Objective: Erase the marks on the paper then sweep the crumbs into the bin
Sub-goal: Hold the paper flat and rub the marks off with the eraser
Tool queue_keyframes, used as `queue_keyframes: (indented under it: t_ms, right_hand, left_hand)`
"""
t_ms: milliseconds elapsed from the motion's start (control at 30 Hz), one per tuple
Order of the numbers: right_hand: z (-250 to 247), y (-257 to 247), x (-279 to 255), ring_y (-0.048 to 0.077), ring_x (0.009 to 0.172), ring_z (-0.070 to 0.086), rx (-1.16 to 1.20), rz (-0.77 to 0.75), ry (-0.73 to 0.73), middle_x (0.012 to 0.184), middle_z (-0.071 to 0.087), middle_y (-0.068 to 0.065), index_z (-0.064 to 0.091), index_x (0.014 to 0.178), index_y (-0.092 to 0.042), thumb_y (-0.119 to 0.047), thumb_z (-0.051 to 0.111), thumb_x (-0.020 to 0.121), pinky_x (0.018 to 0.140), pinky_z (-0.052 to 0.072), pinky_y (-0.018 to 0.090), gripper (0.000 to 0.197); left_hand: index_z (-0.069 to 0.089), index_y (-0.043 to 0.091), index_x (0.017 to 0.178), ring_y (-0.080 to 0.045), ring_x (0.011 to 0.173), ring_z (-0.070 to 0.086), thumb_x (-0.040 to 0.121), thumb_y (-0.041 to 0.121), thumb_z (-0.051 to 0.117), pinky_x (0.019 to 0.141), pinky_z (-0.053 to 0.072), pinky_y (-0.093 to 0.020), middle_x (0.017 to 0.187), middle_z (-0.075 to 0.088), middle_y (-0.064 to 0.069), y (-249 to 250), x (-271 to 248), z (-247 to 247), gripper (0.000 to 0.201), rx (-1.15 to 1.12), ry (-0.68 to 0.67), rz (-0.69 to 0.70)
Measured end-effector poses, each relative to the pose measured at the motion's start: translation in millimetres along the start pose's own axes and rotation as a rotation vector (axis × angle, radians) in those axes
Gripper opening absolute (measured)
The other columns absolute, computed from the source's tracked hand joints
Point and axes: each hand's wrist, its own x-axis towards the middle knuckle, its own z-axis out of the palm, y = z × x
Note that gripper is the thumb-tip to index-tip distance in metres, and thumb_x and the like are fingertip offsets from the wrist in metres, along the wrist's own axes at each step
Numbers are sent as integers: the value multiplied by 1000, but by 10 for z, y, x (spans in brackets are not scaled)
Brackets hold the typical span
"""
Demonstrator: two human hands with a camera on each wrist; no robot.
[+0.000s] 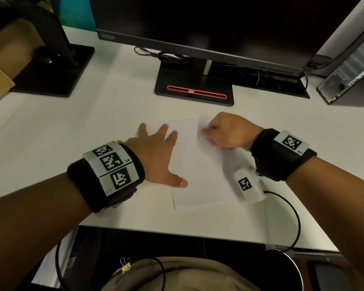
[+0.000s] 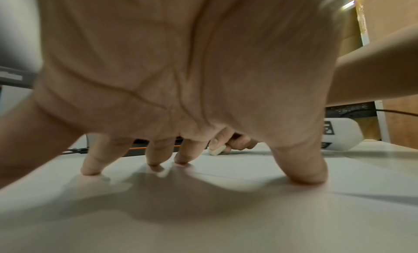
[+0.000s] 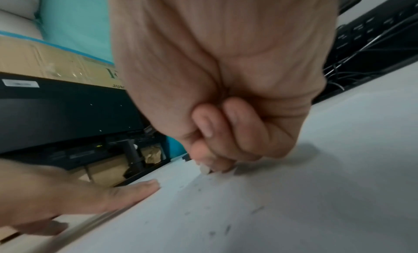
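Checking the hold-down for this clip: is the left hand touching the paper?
Touching. The left wrist view shows the left hand spread, its fingers pressed onto the paper; the head view shows the hand lying on the sheet's left edge.

A wide white desk (image 1: 76, 127) carried a black flat monitor (image 1: 198, 24) on a square black stand base with a red-edged slot (image 1: 194, 92). A loose coil of black cable (image 1: 166, 56) lay behind that base. To the left stood a second black stand base (image 1: 55, 70), with a brown cardboard box (image 1: 0, 66) beside it. At the far right a grey computer tower with a meshed front (image 1: 349, 68) leaned upright. A small gold binder clip (image 1: 125, 266) showed at the bottom edge, below the desk.
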Motion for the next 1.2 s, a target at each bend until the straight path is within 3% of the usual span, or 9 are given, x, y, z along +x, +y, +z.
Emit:
queue_keyframes:
  t_ms: [67,200,367,500,667,800,967,1067,1200]
  right_hand:
    - [7,-32,0,20,56,55,-33,-21,16,67,65,9,64,68,-8,-38,47,103,58,40,26,49]
    - [105,-102,-58,18,52,52,-55,-98,-138,62,62,7,68,73,-4,-41,48,103,57,45,25,52]
    - [4,-50,-2,19,59,55,-55,-54,-12,72,69,14,66,70,-7,-38,47,103,58,41,26,50]
    - [102,-95,-93,17,51,50,-86,-121,-159,60,61,4,66,71,-5,-42,48,103,59,46,27,52]
    - [-54,65,-33,19,50,52,-8,-13,-19,62,63,8,65,67,-8,-38,50,102,59,44,27,49]
    - [49,63,-117,18,53,53,-52,-77,-117,66,66,8,67,73,-5,-43,49,102,58,46,27,51]
    - [-62,175,-72,20,55,54,-18,3,18,64,64,7,62,65,-10,-38,49,102,60,43,28,48]
    - [71,83,-133,19,56,54,-93,-95,-47,62,63,4,64,68,-5,-40,47,103,62,45,31,52]
    - [-29,165,-87,20,50,51,10,7,-15,61,62,8,63,66,-5,-40,50,102,58,42,27,51]
  left_hand:
    - [-16,32,158,-48,149,-16,62,94,55,109,30,-73,166,-21,8,-5,-2,5,134,-4,0,-2]
    - [-16,32,157,-48,149,-16,61,94,55,109,30,-72,166,-21,9,-14,11,12,135,0,-2,-2]
    - [-16,31,158,-47,150,-16,63,93,55,109,29,-73,166,-22,8,4,-15,-6,134,3,-5,-11]
    - [-17,32,157,-47,150,-16,61,94,55,108,30,-74,166,-22,9,-6,5,2,135,-3,-7,-5]
    - [-17,32,158,-47,149,-17,63,93,55,107,29,-75,166,-22,9,9,-28,-7,134,-2,-9,-9]
    - [-17,32,157,-47,149,-18,62,94,55,107,30,-75,165,-23,10,-6,-12,1,135,0,-10,0]
    - [-18,32,157,-49,149,-18,62,94,54,108,30,-74,165,-24,9,-5,-5,3,135,1,-16,-3]
    - [-18,33,157,-48,149,-19,61,95,54,108,29,-74,165,-24,10,-14,11,12,135,-6,-17,-1]
    - [-19,32,157,-49,148,-19,61,95,54,110,28,-73,165,-24,9,-6,4,4,135,-5,-23,2]
